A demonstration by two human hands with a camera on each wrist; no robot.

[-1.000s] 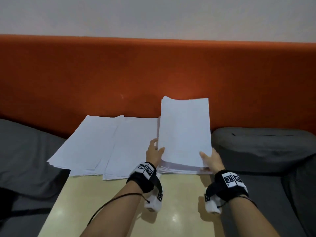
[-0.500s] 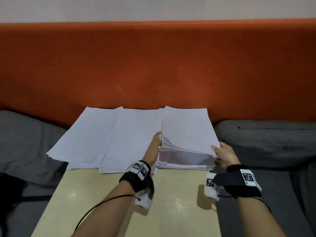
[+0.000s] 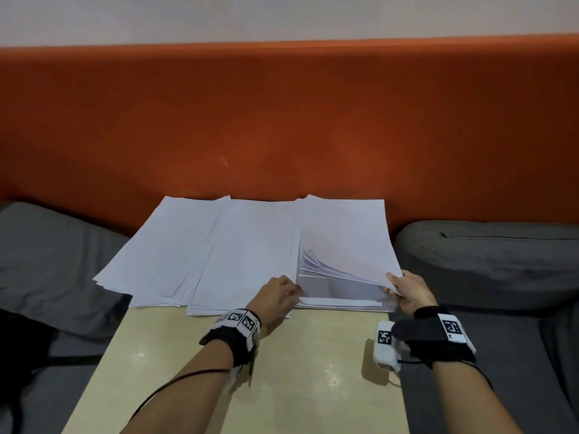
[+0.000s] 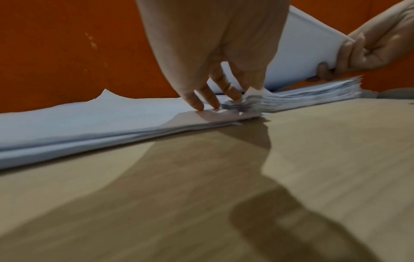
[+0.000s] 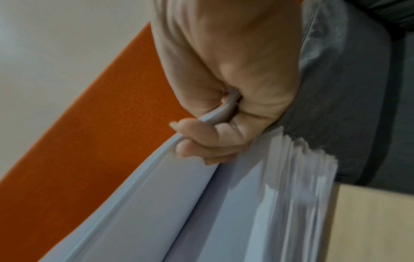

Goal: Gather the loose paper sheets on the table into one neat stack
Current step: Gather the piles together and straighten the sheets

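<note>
Three lots of white paper lie on the pale wooden table (image 3: 282, 371): a fanned left pile (image 3: 163, 245), a middle pile (image 3: 247, 255) and a thicker right stack (image 3: 341, 303). My right hand (image 3: 393, 285) grips a bundle of upper sheets (image 3: 344, 239) at its near right corner, thumb on top, and holds that end raised above the stack. The right wrist view shows the fingers (image 5: 197, 148) curled under the bundle. My left hand (image 3: 288, 288) points down at the stack's near left corner. Its fingertips (image 4: 198, 105) press on the middle pile beside the ruffled corner (image 4: 251, 101).
An orange padded backrest (image 3: 282, 120) rises right behind the papers. Grey cushions flank the table on the left (image 3: 47, 261) and right (image 3: 485, 261). A black cable (image 3: 175, 383) runs along my left forearm. Bare tabletop lies in front of the papers.
The bundle, nearly upright a second ago, has come down to a shallow tilt over the right stack. My left hand slid from the bundle's side down to the near left corner.
</note>
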